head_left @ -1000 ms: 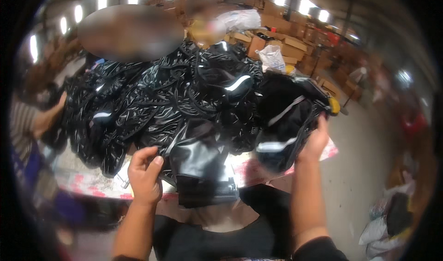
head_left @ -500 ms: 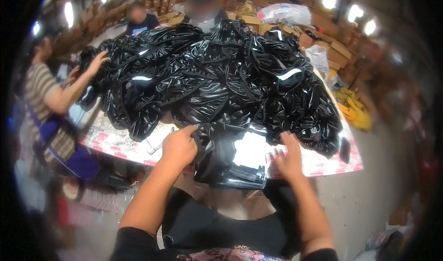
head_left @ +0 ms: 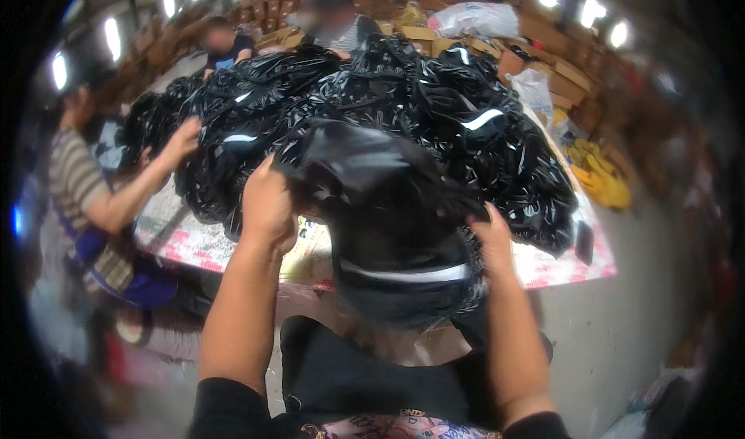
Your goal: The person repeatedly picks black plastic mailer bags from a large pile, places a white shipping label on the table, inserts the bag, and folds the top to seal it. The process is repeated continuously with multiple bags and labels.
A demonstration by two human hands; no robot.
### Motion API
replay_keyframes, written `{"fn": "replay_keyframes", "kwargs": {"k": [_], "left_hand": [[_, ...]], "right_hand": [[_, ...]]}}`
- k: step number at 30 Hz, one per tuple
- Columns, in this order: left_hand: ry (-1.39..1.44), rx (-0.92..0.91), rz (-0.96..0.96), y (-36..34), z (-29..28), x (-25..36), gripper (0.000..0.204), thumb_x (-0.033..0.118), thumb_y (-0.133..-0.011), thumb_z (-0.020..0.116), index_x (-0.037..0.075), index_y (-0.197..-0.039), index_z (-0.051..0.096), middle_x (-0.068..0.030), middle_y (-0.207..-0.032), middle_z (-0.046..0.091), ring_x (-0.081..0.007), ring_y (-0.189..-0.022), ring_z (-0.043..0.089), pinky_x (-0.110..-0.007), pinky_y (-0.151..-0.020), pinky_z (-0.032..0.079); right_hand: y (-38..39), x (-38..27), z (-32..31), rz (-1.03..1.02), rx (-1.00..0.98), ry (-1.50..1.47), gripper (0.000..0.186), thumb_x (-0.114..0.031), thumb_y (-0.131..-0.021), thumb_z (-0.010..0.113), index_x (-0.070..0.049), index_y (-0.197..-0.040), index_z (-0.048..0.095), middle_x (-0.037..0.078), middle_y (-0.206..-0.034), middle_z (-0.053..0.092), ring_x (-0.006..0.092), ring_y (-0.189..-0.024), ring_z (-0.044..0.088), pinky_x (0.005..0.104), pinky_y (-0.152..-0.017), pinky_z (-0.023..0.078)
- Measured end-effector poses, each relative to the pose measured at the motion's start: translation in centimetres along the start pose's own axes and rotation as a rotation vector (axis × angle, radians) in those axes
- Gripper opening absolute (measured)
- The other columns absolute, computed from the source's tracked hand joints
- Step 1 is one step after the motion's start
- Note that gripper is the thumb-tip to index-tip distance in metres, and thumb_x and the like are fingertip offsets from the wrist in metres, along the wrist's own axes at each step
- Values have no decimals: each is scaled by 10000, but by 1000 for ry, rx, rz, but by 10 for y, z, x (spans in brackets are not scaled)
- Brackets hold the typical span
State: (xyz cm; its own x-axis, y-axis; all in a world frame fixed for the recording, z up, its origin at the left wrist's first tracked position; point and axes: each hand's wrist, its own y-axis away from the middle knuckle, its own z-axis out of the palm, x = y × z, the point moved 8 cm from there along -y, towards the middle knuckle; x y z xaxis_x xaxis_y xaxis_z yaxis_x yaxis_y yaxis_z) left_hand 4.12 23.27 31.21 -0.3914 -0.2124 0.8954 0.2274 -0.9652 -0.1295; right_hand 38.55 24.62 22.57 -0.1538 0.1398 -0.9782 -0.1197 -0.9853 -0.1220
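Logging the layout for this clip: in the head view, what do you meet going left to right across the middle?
Co-worker in striped shirt → left hand → black bag → right hand → yellow items on the floor.

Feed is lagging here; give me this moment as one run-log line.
left hand: grips black bag | right hand: grips same bag | bag: lifted over table | pile: behind | co-worker's hand: on pile
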Motion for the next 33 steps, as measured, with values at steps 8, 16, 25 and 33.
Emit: {"fn": "replay_keyframes", "kwargs": {"k": [8,16,25,33], "left_hand": [[-1257,-49,188,52,-78,-149,720,40,-787,664,47,-1476,456,-241,-1232,586,-384,-1143,583,-431,-1001,476],[-1414,-69,465,56,-32,-128,691,155,-718,774,63,-1367,556,-221,-1381,518,-407,-1261,503,-480,-1074,411],[-1753,-334,267,2,-27,-156,496,99,-886,581,137,-1379,544,-170,-1075,609,-365,-904,679,-458,-726,559],[-1362,93,904,17,-22,-9,376,-68,-745,660,106,-1075,706,-103,-1031,651,-324,-856,678,-414,-721,554]], "right_hand": [[-37,0,-54,-176,164,758,648,-315,-833,788,3,-1346,553,207,-1233,631,278,-1066,650,375,-920,514],[70,63,-11,210,-66,1173,942,-473,-809,754,-61,-1537,321,287,-1352,494,440,-1208,558,467,-1009,472],[92,10,10,-594,-154,1059,815,164,-715,549,-95,-1482,450,198,-1285,562,418,-1191,549,447,-1038,443],[26,-123,-60,-898,380,1233,654,181,-644,545,-83,-1233,653,123,-1223,643,343,-1155,588,395,-1004,471]]}}
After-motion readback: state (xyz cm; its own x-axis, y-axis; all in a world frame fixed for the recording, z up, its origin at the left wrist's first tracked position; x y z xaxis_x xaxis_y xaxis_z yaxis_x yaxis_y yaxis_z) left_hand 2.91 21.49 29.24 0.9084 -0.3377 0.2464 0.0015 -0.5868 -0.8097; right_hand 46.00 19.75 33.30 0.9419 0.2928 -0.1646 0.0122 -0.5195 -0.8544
